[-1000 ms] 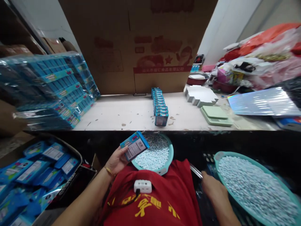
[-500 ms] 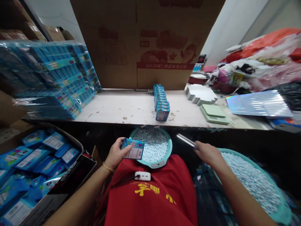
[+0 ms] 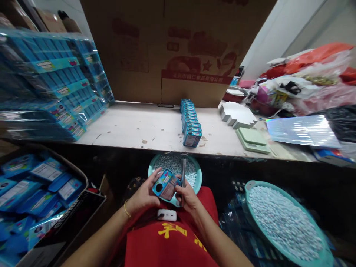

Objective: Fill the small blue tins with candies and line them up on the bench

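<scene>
My left hand (image 3: 143,194) curls around the left end of a small blue printed box (image 3: 166,185), its thumb low beside the box. With my right hand (image 3: 189,198) I grip a narrow, shiny metal tube-like tool (image 3: 183,172), which stands nearly upright. Fingers of that same hand also touch the box's right end. Both hands are over the near part of a turquoise basin (image 3: 198,180) holding pale blue-white pellets (image 3: 191,168). The box and hands hide part of the basin.
A row of blue boxes (image 3: 191,124) stands on the white shelf (image 3: 130,124). A green scale (image 3: 253,140) and white card stack (image 3: 238,114) lie right. Another pellet-filled basin (image 3: 251,183) is low right; a carton (image 3: 83,200) of blue boxes is low left.
My right hand has come left with the metal tool, from beside the right basin to the box. The box has turned in my left hand, which now sits lower. The camera view has shifted slightly.
</scene>
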`<state>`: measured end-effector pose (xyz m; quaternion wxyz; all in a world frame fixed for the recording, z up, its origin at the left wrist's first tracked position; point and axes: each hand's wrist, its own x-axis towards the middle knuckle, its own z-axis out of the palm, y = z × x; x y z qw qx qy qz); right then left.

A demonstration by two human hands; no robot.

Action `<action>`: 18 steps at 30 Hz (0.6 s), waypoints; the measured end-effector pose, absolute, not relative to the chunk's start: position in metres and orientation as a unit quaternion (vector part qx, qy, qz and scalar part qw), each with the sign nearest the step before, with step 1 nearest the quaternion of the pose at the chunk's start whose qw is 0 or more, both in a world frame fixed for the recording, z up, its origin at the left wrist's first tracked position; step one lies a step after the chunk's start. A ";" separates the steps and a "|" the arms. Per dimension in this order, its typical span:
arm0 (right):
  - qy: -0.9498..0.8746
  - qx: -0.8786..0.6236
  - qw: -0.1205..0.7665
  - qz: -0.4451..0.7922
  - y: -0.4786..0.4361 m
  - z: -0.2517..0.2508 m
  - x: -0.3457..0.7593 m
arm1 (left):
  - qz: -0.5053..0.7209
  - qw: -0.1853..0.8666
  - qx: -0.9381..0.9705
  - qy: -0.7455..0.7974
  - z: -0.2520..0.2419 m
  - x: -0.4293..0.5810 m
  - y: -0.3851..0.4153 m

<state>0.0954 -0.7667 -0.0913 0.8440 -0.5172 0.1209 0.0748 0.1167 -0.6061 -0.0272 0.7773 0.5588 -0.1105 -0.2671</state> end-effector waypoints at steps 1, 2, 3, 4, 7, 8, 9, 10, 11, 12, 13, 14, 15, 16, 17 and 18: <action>0.120 -0.518 0.844 0.067 -0.763 -0.091 0.097 | -0.252 0.783 0.561 -0.092 -0.031 0.115 -0.608; 0.117 -0.530 0.838 0.062 -0.760 -0.092 0.099 | -0.224 0.784 0.576 -0.065 -0.036 0.115 -0.611; 0.108 -0.554 0.823 0.068 -0.759 -0.093 0.101 | -0.192 0.783 0.591 -0.032 -0.043 0.116 -0.612; 0.098 -0.591 0.796 0.086 -0.760 -0.095 0.104 | -0.165 0.782 0.601 0.000 -0.049 0.119 -0.613; 0.080 -0.765 0.626 0.126 -0.792 -0.104 0.112 | -0.159 0.788 0.592 0.062 -0.069 0.136 -0.607; 0.086 -0.825 0.545 0.120 -0.810 -0.107 0.115 | -0.172 0.791 0.582 0.076 -0.074 0.144 -0.603; 0.098 -0.875 0.462 0.108 -0.830 -0.108 0.117 | -0.183 0.793 0.575 0.089 -0.080 0.152 -0.598; 0.113 -0.911 0.385 0.100 -0.849 -0.108 0.119 | -0.197 0.792 0.570 0.097 -0.084 0.162 -0.595; 0.125 -0.936 0.314 0.099 -0.867 -0.107 0.121 | -0.214 0.789 0.567 0.102 -0.088 0.171 -0.592; 0.132 -0.953 0.250 0.106 -0.882 -0.105 0.124 | -0.233 0.783 0.568 0.102 -0.091 0.181 -0.591; 0.135 -0.966 0.189 0.111 -0.893 -0.102 0.127 | -0.251 0.776 0.571 0.096 -0.093 0.190 -0.592; 0.130 -0.977 0.129 0.110 -0.901 -0.098 0.130 | -0.267 0.767 0.577 0.088 -0.096 0.200 -0.594; 0.118 -0.985 0.072 0.104 -0.905 -0.096 0.134 | -0.279 0.757 0.586 0.079 -0.098 0.208 -0.597; 0.103 -0.990 0.025 0.096 -0.906 -0.095 0.138 | -0.289 0.746 0.596 0.071 -0.100 0.216 -0.602; 0.086 -0.992 -0.007 0.088 -0.905 -0.096 0.143 | -0.296 0.735 0.607 0.063 -0.103 0.223 -0.606; 0.069 -0.994 -0.023 0.081 -0.902 -0.099 0.148 | -0.304 0.726 0.615 0.057 -0.106 0.228 -0.611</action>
